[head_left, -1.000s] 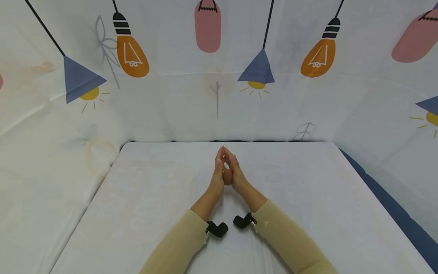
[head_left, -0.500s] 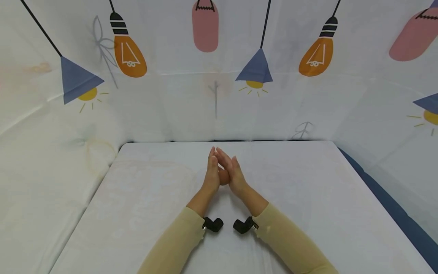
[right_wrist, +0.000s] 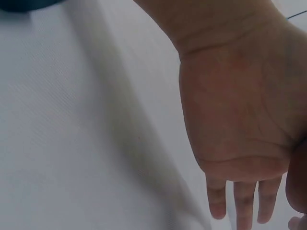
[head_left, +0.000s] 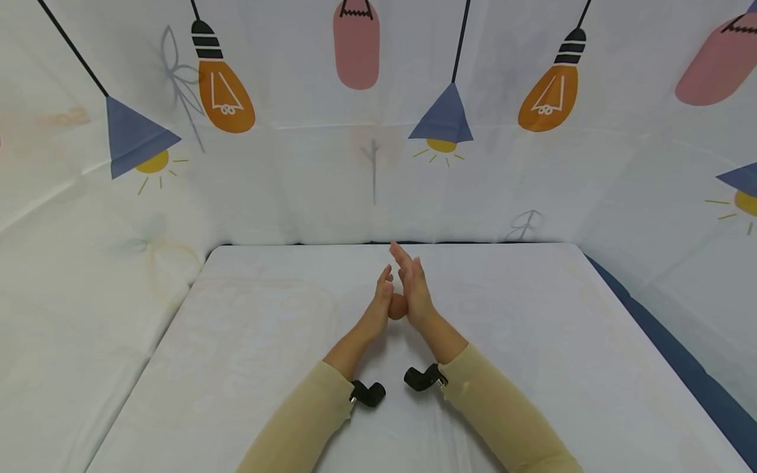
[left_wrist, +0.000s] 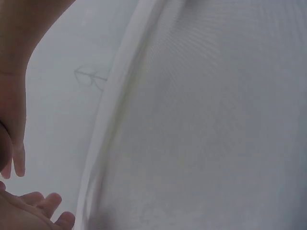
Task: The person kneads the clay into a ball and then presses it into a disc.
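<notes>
In the head view a small reddish-brown ball sits between two facing palms, above the middle of the table. What it is made of cannot be told. My left hand presses it from the left with its fingers extended forward. From the other side my right hand touches it, fingers fairly straight and reaching farther forward than the left ones. The right wrist view has the right palm up close, the ball at the picture's edge. Parts of both hands show along the left wrist view's left side.
A white-covered table lies under the hands. White cloth printed with lamps and bulbs hangs behind it and along the sides. Each forearm wears a light sleeve and a black wrist device.
The right hand has slid forward past the left, whose fingertips have drawn back a little. Over the last half second the ball and hands have shifted slightly right. The ball stays between the palms.
</notes>
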A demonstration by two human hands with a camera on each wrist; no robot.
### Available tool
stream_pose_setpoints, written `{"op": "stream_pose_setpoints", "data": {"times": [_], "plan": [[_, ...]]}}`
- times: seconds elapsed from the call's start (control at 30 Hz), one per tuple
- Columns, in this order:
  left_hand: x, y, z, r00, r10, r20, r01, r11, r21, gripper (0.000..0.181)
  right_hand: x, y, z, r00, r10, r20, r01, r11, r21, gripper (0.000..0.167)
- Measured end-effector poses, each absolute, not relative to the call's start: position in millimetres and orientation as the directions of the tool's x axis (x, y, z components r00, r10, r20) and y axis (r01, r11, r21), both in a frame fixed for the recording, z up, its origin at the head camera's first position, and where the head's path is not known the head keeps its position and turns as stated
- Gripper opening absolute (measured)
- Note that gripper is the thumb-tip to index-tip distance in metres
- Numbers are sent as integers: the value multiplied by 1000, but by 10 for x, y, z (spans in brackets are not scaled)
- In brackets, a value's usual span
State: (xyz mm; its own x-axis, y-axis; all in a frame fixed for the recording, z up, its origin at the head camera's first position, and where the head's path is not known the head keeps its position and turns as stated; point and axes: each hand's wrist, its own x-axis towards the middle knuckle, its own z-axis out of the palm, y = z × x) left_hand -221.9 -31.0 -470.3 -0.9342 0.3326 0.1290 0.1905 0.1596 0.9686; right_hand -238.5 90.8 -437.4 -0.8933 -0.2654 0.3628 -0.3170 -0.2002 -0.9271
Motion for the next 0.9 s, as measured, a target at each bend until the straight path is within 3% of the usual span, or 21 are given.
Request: {"op": "stream_pose_setpoints", "data": {"times": [0.3, 0.4, 0.6, 0.9], "plan": [[-2151, -301, -4686, -924, 351, 151, 153, -24, 988, 81, -2549, 910, -4455, -937, -226, 268, -271, -14, -962, 57], [-2138, -295, -4676, -927, 322, 194, 183, -63, 981, 85, -2573, 910, -4500, -936, -262, 234, -246, 13, -969, 59], [-2130, -267, -4627, -933, 201, 298, 285, -90, 954, 75, -2542, 879, -4558, -915, -353, 193, -229, 63, -971, 59], [-2165, -195, -4565, -923, -25, 384, 385, -30, 922, 101, -2383, 794, -4565, -888, -421, 186, -213, 17, -977, 57]]}}
